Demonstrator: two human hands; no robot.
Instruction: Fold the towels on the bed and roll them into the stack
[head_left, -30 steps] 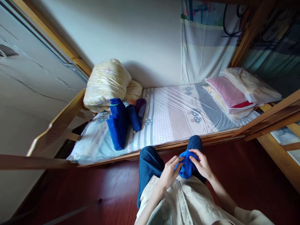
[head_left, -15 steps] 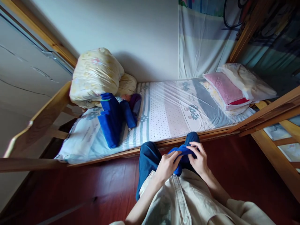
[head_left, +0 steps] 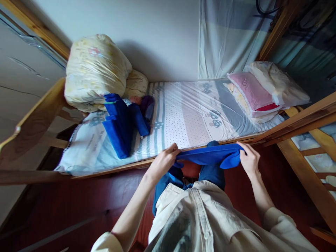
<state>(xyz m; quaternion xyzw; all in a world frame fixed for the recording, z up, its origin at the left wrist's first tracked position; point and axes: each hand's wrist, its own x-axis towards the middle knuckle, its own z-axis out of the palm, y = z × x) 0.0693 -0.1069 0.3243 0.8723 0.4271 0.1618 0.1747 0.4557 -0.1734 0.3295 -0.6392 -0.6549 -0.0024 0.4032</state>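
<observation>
Stretched between my two hands, above my knees and in front of the bed's edge, is a blue cloth (head_left: 208, 155). My left hand (head_left: 165, 160) pinches its left end, and my right hand (head_left: 249, 158) grips the right end. The upper edge is pulled nearly straight, while a loose flap hangs down beside my right hand. Folded blue cloths (head_left: 119, 131) lie stacked on the left part of the bed, with a smaller dark blue folded piece (head_left: 139, 120) against them.
The bed's mattress (head_left: 181, 122) has a patterned sheet. On its left end sits a bundled yellow quilt (head_left: 96, 73); at the right end are a pink pillow (head_left: 253, 89) and a plastic-wrapped bundle (head_left: 278, 82). A wooden rail (head_left: 301, 117) crosses on the right. The floor (head_left: 112, 199) is dark red.
My hands have moved apart and forward, drawing the cloth from a gathered bunch over my lap into a wide strip. The view has tilted slightly down.
</observation>
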